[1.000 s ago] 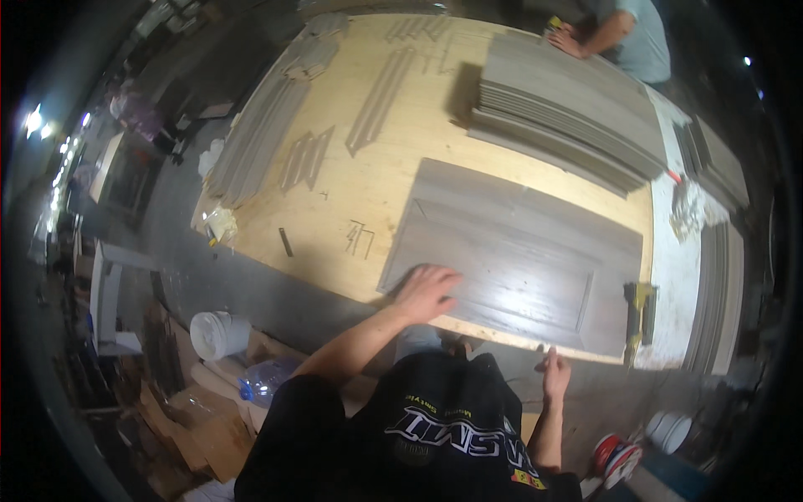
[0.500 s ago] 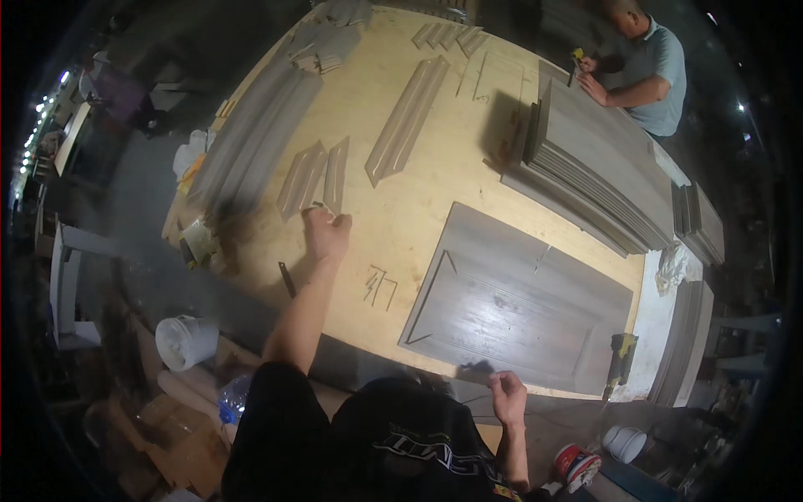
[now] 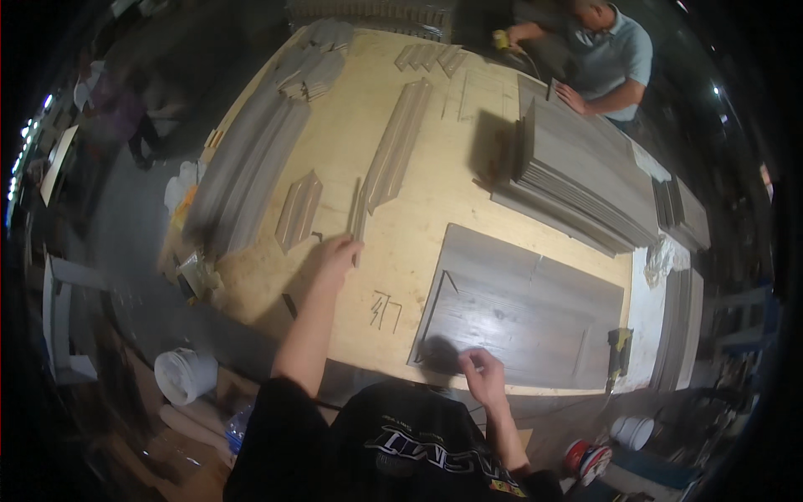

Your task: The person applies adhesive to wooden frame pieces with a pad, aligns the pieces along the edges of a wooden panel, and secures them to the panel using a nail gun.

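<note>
My left hand (image 3: 339,253) reaches far over the plywood workbench (image 3: 418,226), its fingers closed on the near end of a thin grey strip (image 3: 357,209). A short grey moulding piece (image 3: 298,209) lies just left of it, and a longer one (image 3: 397,155) lies beyond. My right hand (image 3: 481,374) hovers at the near edge of a large flat grey panel (image 3: 535,309). Its fingers are curled together, and I see nothing in them. The hand casts a dark shadow on the panel's near left corner.
A stack of grey panels (image 3: 585,184) sits at the back right, where another person (image 3: 611,58) leans on it. Long grey boards (image 3: 251,159) line the left edge. A yellow tool (image 3: 619,351) lies right of the panel. A white bucket (image 3: 186,374) stands below.
My left hand left the grey panel, swung out left over the bench and now rests on the thin strip. My right hand rose to the panel's near edge.
</note>
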The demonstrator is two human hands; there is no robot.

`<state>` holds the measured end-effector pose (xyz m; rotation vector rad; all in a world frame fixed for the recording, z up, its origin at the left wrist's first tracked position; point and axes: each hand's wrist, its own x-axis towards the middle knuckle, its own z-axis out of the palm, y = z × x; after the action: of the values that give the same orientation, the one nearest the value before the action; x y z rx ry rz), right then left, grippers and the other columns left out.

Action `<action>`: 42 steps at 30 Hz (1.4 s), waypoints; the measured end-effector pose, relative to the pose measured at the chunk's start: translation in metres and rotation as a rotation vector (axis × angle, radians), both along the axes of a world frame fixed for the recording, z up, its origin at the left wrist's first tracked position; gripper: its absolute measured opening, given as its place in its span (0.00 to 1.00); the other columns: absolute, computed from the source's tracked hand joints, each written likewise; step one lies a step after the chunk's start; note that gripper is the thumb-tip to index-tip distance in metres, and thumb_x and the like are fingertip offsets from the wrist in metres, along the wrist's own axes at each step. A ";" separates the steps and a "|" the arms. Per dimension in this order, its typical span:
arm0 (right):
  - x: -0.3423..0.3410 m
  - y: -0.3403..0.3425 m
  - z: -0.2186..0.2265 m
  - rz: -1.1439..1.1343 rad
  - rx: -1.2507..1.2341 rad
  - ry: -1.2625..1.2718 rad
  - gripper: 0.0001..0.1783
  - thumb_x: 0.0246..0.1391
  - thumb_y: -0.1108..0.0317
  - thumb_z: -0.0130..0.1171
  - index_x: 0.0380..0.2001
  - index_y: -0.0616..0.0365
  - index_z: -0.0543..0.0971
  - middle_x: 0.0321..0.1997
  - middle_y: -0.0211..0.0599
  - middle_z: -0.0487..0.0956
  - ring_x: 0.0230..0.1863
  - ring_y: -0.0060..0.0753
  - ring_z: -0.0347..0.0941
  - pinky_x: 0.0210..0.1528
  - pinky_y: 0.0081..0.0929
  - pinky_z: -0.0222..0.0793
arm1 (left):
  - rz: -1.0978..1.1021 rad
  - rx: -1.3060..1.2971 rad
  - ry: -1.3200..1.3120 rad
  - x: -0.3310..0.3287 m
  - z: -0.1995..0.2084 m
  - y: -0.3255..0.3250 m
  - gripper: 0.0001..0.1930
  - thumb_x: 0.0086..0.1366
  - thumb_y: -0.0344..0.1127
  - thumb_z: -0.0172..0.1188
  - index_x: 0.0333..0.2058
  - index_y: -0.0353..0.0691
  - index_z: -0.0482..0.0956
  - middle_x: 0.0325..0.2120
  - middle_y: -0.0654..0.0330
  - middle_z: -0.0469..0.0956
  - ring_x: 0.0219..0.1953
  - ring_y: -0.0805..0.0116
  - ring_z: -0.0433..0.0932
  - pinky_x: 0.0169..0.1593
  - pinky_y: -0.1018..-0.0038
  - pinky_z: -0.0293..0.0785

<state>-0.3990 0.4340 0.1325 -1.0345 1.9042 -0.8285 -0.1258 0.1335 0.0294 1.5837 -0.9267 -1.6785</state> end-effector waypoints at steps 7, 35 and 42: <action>0.041 -0.092 0.011 0.155 0.009 -0.409 0.32 0.65 0.59 0.65 0.66 0.64 0.69 0.50 0.37 0.81 0.54 0.30 0.77 0.56 0.30 0.73 | -0.326 0.169 0.579 -0.034 0.066 0.189 0.28 0.66 0.27 0.62 0.65 0.34 0.69 0.50 0.60 0.78 0.52 0.71 0.75 0.58 0.70 0.72; -0.022 -0.060 -0.063 -0.093 -0.207 -0.173 0.28 0.60 0.54 0.66 0.56 0.62 0.76 0.51 0.45 0.81 0.48 0.43 0.77 0.54 0.39 0.71 | -0.444 -0.352 -0.713 -0.101 0.074 0.219 0.26 0.58 0.38 0.67 0.55 0.37 0.74 0.51 0.46 0.77 0.56 0.47 0.75 0.59 0.58 0.72; -0.090 -0.101 -0.058 0.353 -0.261 0.640 0.30 0.55 0.58 0.66 0.61 0.48 0.74 0.65 0.35 0.73 0.69 0.44 0.64 0.68 0.48 0.59 | -0.192 -0.457 -0.709 -0.133 0.026 0.239 0.26 0.54 0.34 0.70 0.51 0.35 0.74 0.47 0.46 0.72 0.54 0.44 0.72 0.57 0.55 0.71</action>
<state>-0.4887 0.3327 0.0746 -1.9109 2.0495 -0.5856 -0.2586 0.3720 0.0555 1.8096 -1.7161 -0.8873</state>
